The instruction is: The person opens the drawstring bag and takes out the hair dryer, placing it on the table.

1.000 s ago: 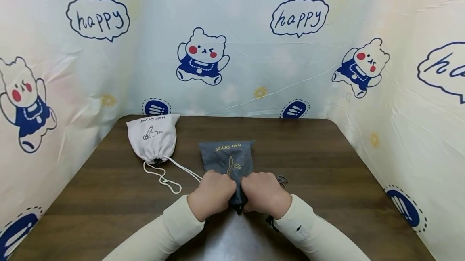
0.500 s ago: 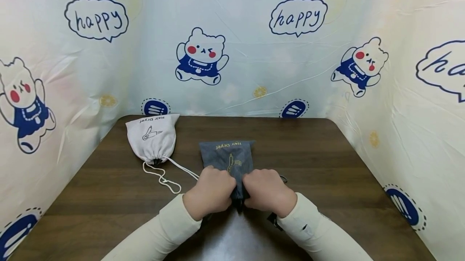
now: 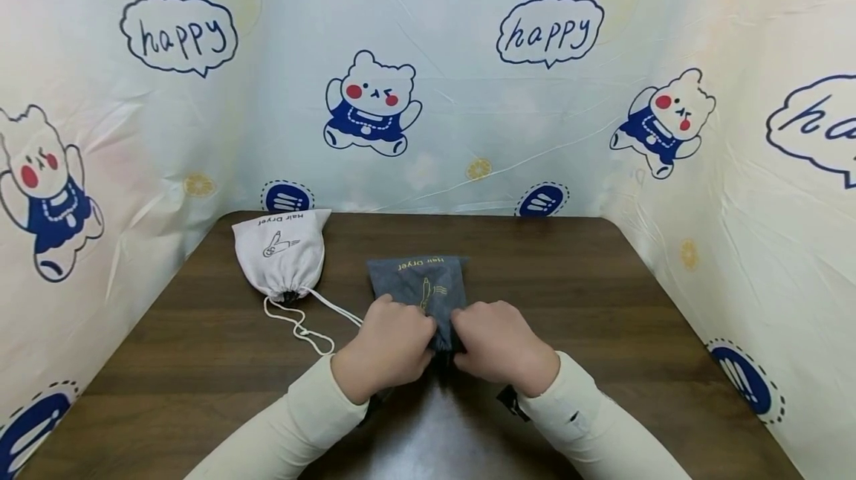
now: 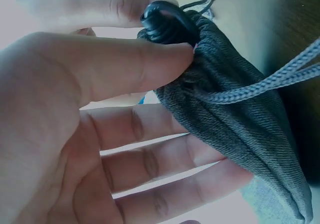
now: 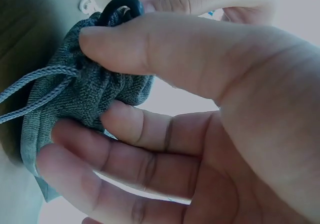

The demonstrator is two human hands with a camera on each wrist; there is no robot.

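Note:
A dark grey drawstring bag [image 3: 428,283] with yellow "Hair Dryer" print lies at the middle of the table, its gathered mouth toward the person. My left hand [image 3: 384,346] pinches one side of that mouth; in the left wrist view its thumb presses the gathered cloth [image 4: 240,98] beside a black cable loop [image 4: 170,22]. From the other side my right hand [image 3: 503,345] grips the mouth, thumb on the cloth in the right wrist view, fingers beneath the bag [image 5: 90,91]. Grey cord [image 4: 270,81] hangs from the neck. The bag's contents are mostly hidden.
A white drawstring bag [image 3: 284,253] with dark print lies at the back left of the brown table [image 3: 568,272], its white cord [image 3: 301,328] trailing toward the left hand. A printed curtain [image 3: 455,108] stands behind and at both sides.
Both hands have moved slightly up and away from the person along the bag's mouth, and a little farther apart. The grey bag's printed end has shifted slightly. The white bag lies as before.

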